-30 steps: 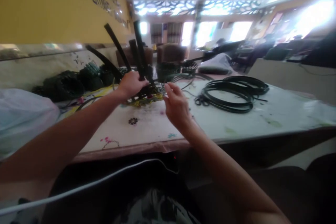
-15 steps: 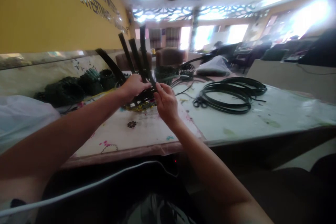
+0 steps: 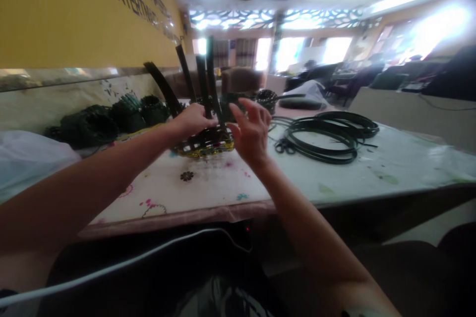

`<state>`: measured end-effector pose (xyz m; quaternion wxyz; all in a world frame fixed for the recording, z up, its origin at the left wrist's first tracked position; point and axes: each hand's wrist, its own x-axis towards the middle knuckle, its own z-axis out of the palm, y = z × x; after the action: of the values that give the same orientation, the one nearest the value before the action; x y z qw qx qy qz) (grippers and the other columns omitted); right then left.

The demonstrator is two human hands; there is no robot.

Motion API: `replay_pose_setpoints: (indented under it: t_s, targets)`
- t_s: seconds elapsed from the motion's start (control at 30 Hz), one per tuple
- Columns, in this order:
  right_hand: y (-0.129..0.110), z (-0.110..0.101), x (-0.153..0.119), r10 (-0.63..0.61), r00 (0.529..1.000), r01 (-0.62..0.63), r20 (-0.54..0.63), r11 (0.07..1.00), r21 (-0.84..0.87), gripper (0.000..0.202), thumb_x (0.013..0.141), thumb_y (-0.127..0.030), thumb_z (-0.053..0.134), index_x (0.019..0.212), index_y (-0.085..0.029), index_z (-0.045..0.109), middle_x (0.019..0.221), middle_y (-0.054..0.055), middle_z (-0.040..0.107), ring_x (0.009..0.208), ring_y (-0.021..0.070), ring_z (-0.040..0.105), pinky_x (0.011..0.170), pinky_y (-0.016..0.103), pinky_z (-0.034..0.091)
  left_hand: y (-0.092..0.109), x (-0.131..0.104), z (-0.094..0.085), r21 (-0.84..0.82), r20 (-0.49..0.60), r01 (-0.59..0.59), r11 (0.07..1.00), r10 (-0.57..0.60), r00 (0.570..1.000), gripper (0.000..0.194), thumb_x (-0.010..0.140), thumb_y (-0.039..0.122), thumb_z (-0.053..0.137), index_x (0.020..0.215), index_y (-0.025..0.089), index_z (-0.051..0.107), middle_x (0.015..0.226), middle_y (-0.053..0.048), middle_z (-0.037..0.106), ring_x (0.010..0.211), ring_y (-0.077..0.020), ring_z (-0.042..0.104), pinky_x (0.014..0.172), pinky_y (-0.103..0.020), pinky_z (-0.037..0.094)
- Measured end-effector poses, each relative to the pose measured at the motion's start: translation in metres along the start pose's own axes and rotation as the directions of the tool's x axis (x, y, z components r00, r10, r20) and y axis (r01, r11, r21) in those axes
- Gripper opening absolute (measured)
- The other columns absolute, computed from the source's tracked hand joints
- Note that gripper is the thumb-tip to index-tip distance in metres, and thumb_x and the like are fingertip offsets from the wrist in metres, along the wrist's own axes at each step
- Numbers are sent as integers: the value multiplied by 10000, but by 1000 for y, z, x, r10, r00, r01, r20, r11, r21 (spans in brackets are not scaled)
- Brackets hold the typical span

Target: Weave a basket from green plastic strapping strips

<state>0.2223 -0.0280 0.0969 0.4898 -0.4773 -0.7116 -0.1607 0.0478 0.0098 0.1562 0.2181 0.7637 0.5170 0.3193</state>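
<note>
A partly woven basket (image 3: 208, 146) of dark plastic strips, with a yellow band near its base, sits on the table in front of me. Several flat dark strips (image 3: 201, 81) stand up from its weave, one leaning out to the left. My left hand (image 3: 190, 120) is closed on the basket's near upper edge, thumb against the base of the strips. Just right of the basket, my right hand (image 3: 253, 133) is raised with fingers apart, holding nothing that I can see. The far side of the basket is partly hidden by my hands.
Coils of dark strip (image 3: 323, 136) lie to the right beside black scissors (image 3: 284, 146). Dark woven baskets (image 3: 92, 126) stand along the left wall. A white plastic bag (image 3: 33, 161) is at far left. A white cable (image 3: 148, 253) crosses below the table edge.
My right hand has come off the strips, moved right and spread its fingers. My left hand stays at the basket's edge, and the upright strips sit slightly further right in view.
</note>
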Motion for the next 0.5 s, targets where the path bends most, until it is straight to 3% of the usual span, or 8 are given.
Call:
replay_pose_setpoints:
  t_s: [0.07,0.17,0.27,0.37,0.43,0.5]
  targets:
    - [5,-5,12,-84,985,81,154,996,28,275,966,-256,487,1135,-198,696,1124,104,642,1071,242,547,1039,424,318,0,0,0,1,20,-7,1000,7,1000,113,747,237,718,702,136,695,583,-24,601,461,-108,471,478,-259,357]
    - [14,-8,26,-149,933,107,328,984,141,253,949,-263,509,925,-145,731,929,82,644,880,189,558,882,343,389,-2,-1,0,-34,55,-34,999,35,998,135,749,257,724,707,131,702,571,-26,598,468,-105,477,468,-248,366]
    - [24,-9,33,-167,892,37,419,953,301,212,900,-269,563,855,-128,715,801,38,607,771,148,517,729,283,369,-3,-1,-1,-97,85,-49,994,57,995,132,748,258,725,735,128,708,574,-16,596,460,-89,459,443,-225,346]
    - [31,-8,37,-164,791,-105,590,913,394,246,882,-318,567,740,-138,656,622,-27,494,607,103,404,605,268,298,-3,-1,-1,-103,118,-57,993,69,991,118,745,242,716,757,124,717,579,0,595,458,-81,449,437,-212,329]
    - [32,-6,38,-149,755,-130,638,920,369,268,869,-332,578,667,-156,595,574,-43,433,576,95,351,580,273,260,-4,0,-1,-88,122,-81,993,91,988,103,733,224,718,747,122,718,572,12,590,461,-75,443,451,-209,334]
    - [30,0,38,-136,773,-104,620,936,335,261,865,-313,578,649,-168,551,579,-42,429,583,98,352,586,279,252,-6,1,-2,-86,113,-120,989,129,985,93,725,216,718,741,124,717,576,21,594,477,-74,450,484,-211,361]
